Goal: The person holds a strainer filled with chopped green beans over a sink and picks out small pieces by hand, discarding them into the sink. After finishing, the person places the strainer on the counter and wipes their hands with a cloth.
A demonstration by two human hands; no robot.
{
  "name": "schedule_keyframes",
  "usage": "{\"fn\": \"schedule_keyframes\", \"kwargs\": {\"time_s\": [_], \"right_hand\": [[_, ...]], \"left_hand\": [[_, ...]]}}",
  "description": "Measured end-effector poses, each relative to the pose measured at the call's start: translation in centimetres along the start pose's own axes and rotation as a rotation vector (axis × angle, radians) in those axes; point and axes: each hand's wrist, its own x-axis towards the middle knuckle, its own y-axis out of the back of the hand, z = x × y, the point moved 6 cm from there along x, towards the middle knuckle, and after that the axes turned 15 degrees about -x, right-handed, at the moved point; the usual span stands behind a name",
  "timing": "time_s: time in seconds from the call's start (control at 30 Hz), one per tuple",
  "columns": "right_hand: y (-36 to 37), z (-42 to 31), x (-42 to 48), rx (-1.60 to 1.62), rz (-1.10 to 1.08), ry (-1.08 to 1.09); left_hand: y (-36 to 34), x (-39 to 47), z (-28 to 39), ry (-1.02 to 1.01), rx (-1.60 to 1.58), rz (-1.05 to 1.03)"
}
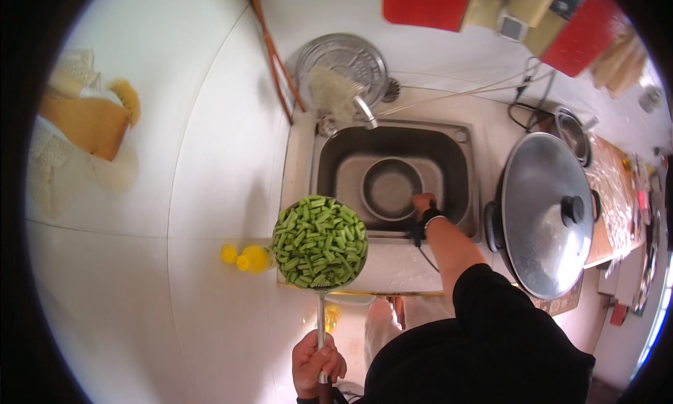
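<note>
My left hand [315, 359] is wrapped around the metal handle [322, 320] of a strainer ladle. Its round bowl is heaped with cut green beans [320, 241], held level over the counter's left front corner and overlapping the sink's edge. Farther right, my right hand [423, 201] grips the near right rim of a round metal basin [391, 188]. That basin sits inside the stainless steel sink [326, 172], and its inside looks dark with no food visible. The right fingertips are partly hidden.
A faucet [365, 112] reaches over the sink's back edge. On the right stands a large lidded wok [547, 214]. A yellow-capped bottle [255, 259] is by the left wall. Behind the sink leans a round perforated metal steamer plate [342, 51]; a cable [536, 109] hangs nearby.
</note>
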Motion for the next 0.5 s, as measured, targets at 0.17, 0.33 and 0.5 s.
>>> {"fn": "schedule_keyframes", "kwargs": {"time_s": [0.17,0.33,0.5], "right_hand": [[9.0,-2.2,-11.5,0.26,0.874,0.317],[9.5,-3.2,-22.1,0.283,0.47,0.598],[9.3,2.1,-31.0,0.437,0.384,0.755]], "left_hand": [[-3.0,-1.2,0.6,-0.033,0.134,-0.109],[-3.2,-2.1,0.2,-0.034,0.188,-0.234],[-2.4,-3.8,-1.3,-0.047,0.2,-0.293]]}}
